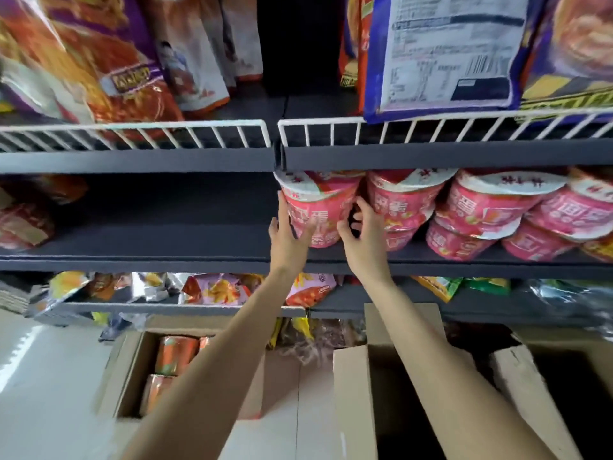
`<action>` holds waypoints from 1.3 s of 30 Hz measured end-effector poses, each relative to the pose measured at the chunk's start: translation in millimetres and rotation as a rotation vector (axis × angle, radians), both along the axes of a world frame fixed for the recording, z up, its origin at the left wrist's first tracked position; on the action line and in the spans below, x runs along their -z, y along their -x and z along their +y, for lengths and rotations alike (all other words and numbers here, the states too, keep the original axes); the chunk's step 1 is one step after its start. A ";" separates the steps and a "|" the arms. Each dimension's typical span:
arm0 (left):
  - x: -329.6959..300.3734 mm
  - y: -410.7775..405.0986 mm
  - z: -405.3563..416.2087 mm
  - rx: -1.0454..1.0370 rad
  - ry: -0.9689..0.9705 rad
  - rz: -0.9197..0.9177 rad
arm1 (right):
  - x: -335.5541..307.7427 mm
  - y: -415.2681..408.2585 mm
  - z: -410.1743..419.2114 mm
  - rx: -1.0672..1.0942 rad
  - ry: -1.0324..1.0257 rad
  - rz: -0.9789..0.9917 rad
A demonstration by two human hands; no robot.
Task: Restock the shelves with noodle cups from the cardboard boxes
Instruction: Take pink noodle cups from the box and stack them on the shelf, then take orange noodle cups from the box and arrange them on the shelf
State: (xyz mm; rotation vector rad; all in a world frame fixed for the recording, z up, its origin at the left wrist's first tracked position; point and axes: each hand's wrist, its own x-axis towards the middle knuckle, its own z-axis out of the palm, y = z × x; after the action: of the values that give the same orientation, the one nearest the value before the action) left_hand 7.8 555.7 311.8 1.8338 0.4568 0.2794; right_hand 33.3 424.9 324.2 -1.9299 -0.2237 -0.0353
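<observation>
The pink noodle cup stood at the left end of the pink row on the middle shelf, near its front edge, and we had both hands on it. Our left hand lay against its left side with the fingers nearly straight and pressed to the wall. Our right hand met its right side with the fingers curled, tucked between this cup and the stacked pink cups just beside it. That row ran on to the right in 2 tiers and looked well filled.

To the left of our cup the same shelf was mostly bare, with only a few blurred packets at the far left, so we judged the job roughly half done. Below us, the open cardboard box on the left still showed at least 2 orange cups. The open box on the right looked dark inside; we could not tell whether anything remained there.
</observation>
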 end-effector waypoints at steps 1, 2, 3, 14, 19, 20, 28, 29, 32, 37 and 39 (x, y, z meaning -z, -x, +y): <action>4.2 -1.8 2.8 0.024 0.048 0.004 | 3.3 4.9 5.3 0.021 -0.039 0.033; 8.3 -2.9 4.7 0.041 0.097 -0.021 | 6.5 8.3 10.3 0.012 -0.087 0.057; 10.4 -3.7 6.3 0.063 0.140 -0.047 | 9.1 11.4 15.4 -0.004 -0.127 0.074; -0.3 -70.9 38.5 0.159 -0.053 0.228 | 0.5 -22.9 31.0 -0.114 0.061 0.197; -6.4 -39.4 33.6 0.227 -0.104 0.259 | -0.6 5.3 24.8 -0.032 0.108 0.231; -9.9 -27.7 31.9 0.223 -0.098 0.261 | -2.9 13.6 22.9 -0.017 0.119 0.230; -75.2 128.8 33.4 0.198 -0.150 0.019 | -39.5 143.2 -5.5 0.103 0.411 -0.325; -84.3 157.3 32.9 0.198 -0.185 -0.047 | -46.1 164.3 -8.7 0.127 0.443 -0.411; -95.0 242.1 37.6 0.194 -0.276 -0.141 | -61.4 232.9 -15.1 0.146 0.454 -0.546; -56.5 370.9 60.8 0.164 -0.366 0.077 | -49.1 350.5 -14.8 0.026 0.450 -0.429; -33.9 420.3 73.6 0.153 -0.389 0.237 | -34.1 389.4 -10.4 -0.043 0.481 -0.289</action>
State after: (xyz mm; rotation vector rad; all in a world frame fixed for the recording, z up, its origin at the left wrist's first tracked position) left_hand -412.6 629.3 345.7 2.2845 0.4434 0.0448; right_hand -356.2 414.4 358.3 -2.3956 -0.5029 -0.2526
